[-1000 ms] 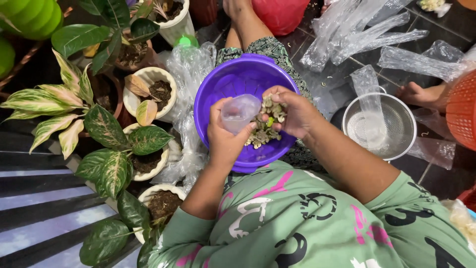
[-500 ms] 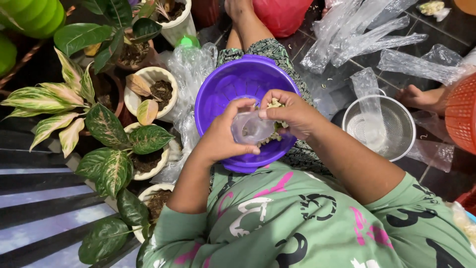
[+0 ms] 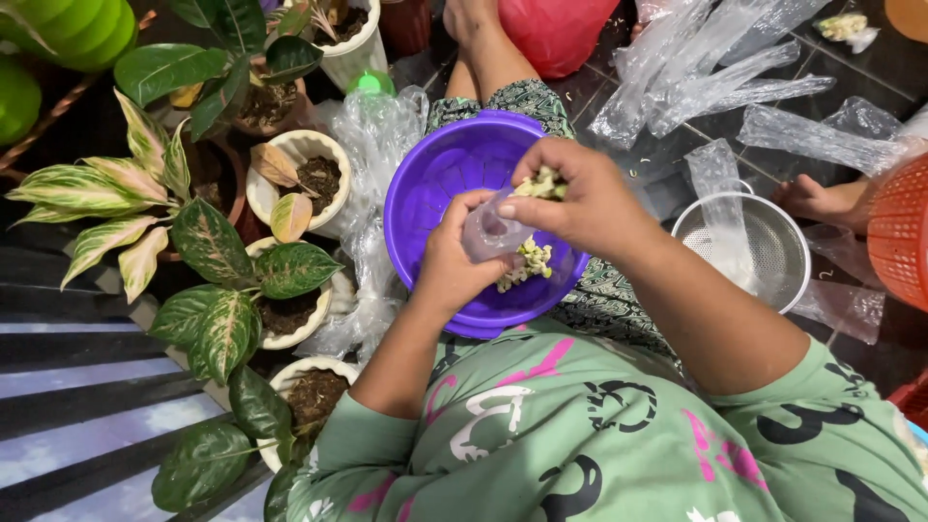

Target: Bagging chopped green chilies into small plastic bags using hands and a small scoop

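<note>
A round purple bowl (image 3: 435, 184) rests on my lap with a small pile of pale yellow-green pieces (image 3: 527, 263) in its bottom. My left hand (image 3: 454, 261) holds a small clear plastic bag (image 3: 488, 232) open over the bowl. Directly above the bag's mouth, my right hand (image 3: 580, 198) is closed on a pinch of the same pale pieces (image 3: 544, 184). Both hands touch at the bag.
Potted plants with variegated leaves (image 3: 208, 261) in white pots crowd the left. Clear plastic bags (image 3: 696, 82) lie on the dark tiled floor beyond. A metal strainer (image 3: 773, 251) holding a bag sits to the right, beside another person's hand (image 3: 822, 198) and an orange basket (image 3: 899, 232).
My right hand lifted from the pile in the bowl with pieces and came over the bag's mouth. My left hand tilted the bag toward it.
</note>
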